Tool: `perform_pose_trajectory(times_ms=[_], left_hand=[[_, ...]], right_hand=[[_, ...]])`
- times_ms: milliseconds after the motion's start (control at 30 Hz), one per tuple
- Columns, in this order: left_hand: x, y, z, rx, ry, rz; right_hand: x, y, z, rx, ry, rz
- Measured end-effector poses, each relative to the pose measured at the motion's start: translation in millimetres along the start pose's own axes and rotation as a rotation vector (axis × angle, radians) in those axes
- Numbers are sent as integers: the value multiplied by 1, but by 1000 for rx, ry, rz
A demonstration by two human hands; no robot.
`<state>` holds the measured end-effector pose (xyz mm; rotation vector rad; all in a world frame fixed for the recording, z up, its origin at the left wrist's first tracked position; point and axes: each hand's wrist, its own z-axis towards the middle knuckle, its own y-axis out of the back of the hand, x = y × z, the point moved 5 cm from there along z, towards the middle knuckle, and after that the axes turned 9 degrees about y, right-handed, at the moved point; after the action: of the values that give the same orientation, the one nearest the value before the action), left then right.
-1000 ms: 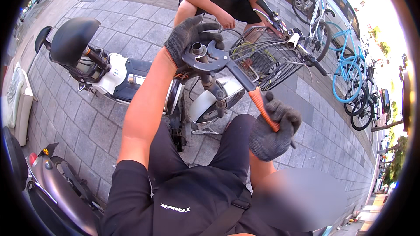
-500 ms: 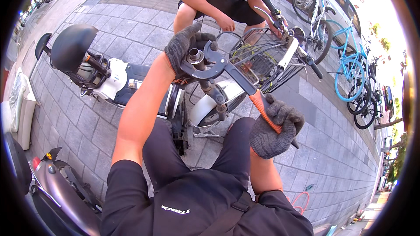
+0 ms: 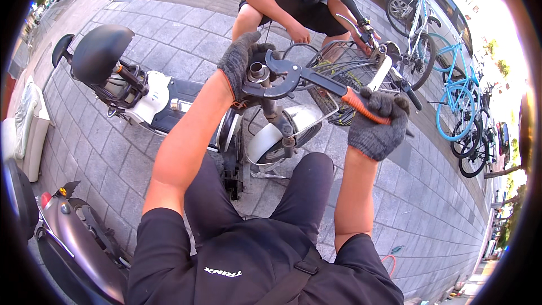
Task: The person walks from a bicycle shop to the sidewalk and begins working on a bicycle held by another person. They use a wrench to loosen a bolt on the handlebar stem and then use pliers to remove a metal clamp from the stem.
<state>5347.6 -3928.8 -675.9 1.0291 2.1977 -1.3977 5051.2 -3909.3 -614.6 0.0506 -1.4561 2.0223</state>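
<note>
My right hand [image 3: 379,125], in a dark grey knit glove, is closed around the orange grip [image 3: 364,105] of a black hook wrench [image 3: 324,83]. The wrench's curved jaw [image 3: 289,82] lies around the upright metal steering tube [image 3: 257,72] of a white electric scooter [image 3: 152,95]. My left hand [image 3: 236,68], gloved alike, curls over the left side of the jaw beside the tube top; its fingertips are partly hidden. Beneath the tube are the fork [image 3: 276,118] and the front wheel with a white mudguard [image 3: 264,144].
Beyond the scooter's wire basket [image 3: 333,99] and detached-looking handlebar [image 3: 384,70], a person in black [image 3: 299,0] crouches with a hand at the bar. Parked bicycles [image 3: 458,101] and a car stand right. Another scooter [image 3: 73,237] is near left, a cream seat-like object [image 3: 31,135] farther left.
My right hand has swung the wrench handle away from me and to the right, so my right arm is straighter. My left hand stays at the jaw. The view has shifted slightly.
</note>
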Motion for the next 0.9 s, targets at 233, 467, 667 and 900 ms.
perform_pose_trajectory(times_ms=[233, 467, 667, 900], left_hand=[[-4, 6, 0, 24, -86, -68], [9, 8, -32, 262, -467, -143], [44, 26, -23, -177, -570, -31], [31, 21, -26, -166, -494, -86]], right_hand=[[-13, 1, 18, -101, -117, -5], [12, 6, -38, 8, 68, -10], [26, -14, -72, 129, 146, -110], [31, -33, -107, 370, 223, -180]])
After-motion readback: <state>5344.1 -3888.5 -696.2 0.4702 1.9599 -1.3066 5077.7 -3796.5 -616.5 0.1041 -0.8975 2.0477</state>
